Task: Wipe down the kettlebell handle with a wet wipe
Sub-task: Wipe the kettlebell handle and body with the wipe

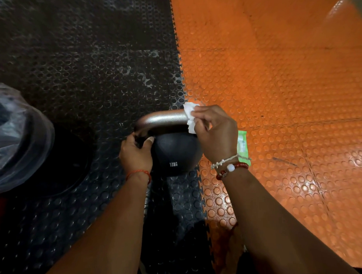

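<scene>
Head view: the right hand pinches a crumpled white wet wipe on the right end of the black 12 kg kettlebell's grey metal handle, on the studded floor mat. The left hand clasps the handle's left base; I'd guess the wiping is underway, with most of the bar left.

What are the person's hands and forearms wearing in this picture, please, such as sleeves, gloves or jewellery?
Both forearms are bare, with no sleeves in view and no gloves. The left hand has a thin orange thread bracelet around its wrist. The right hand has two at its wrist: a pale cord bracelet with small white beads, and a dark red beaded bracelet with one larger white bead.
</scene>
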Demonstrator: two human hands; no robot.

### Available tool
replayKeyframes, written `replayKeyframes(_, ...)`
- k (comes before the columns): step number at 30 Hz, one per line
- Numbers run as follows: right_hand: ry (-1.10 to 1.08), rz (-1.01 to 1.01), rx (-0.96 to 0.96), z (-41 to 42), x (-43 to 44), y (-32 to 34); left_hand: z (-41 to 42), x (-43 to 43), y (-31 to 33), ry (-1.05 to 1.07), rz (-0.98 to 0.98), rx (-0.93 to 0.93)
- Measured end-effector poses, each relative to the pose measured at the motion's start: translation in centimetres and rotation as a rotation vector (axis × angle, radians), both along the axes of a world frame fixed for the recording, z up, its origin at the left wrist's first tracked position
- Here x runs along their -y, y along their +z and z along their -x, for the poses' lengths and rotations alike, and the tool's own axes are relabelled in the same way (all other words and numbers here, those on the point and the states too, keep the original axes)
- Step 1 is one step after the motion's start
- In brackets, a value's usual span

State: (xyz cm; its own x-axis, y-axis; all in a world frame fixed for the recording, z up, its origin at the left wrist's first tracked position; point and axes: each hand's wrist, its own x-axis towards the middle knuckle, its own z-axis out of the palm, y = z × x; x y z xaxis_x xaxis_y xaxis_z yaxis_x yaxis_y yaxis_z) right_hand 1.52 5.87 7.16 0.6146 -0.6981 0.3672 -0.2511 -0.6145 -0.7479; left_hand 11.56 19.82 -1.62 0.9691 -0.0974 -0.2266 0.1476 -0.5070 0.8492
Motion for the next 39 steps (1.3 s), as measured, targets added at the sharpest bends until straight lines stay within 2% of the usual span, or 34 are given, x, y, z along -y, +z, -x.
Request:
replayKeyframes(5,-0.08,-0.039,-0.023,-0.2,0.8,0.0,0.1,0.0,0.2,-0.001,0.0,-0.002)
replayKeyframes(9,0.002,0.07,-0.004,-0.9,-0.7,0.1,0.1,0.1,0.3,0.009,0.005,-0.015)
replayKeyframes(14,-0.106,0.045,-0.018,-0.4,0.3,-0.2,0.2,-0.1,0.2,-0.002,0.004,-0.012)
replayKeyframes(19,-0.087,0.152,-0.009,-0.1,-1.2,-0.3,0.2,0.0,0.8,0.004,0.001,-0.019)
replayKeyframes(23,-0.193,0.109,-0.027,-0.3,-0.6,-0.1,0.3,0.0,1.0,0.001,-0.005,-0.03)
replayKeyframes(28,-0.143,0.195,-0.001,-0.4,-2.0,-0.6,0.2,0.0,1.1,0.003,-0.017,-0.038)
replayKeyframes(33,-0.277,0.054,-0.016,0.1,-1.2,-1.0,0.4,0.1,1.2,-0.004,-0.026,-0.023)
replayKeyframes(37,-0.227,0.178,-0.036,-0.8,-2.4,-0.6,0.3,0.1,1.5,0.005,-0.026,-0.016)
replayKeyframes(39,-0.254,0.171,-0.035,-0.4,-2.3,-0.9,0.3,0.0,1.6,0.001,-0.037,-0.008)
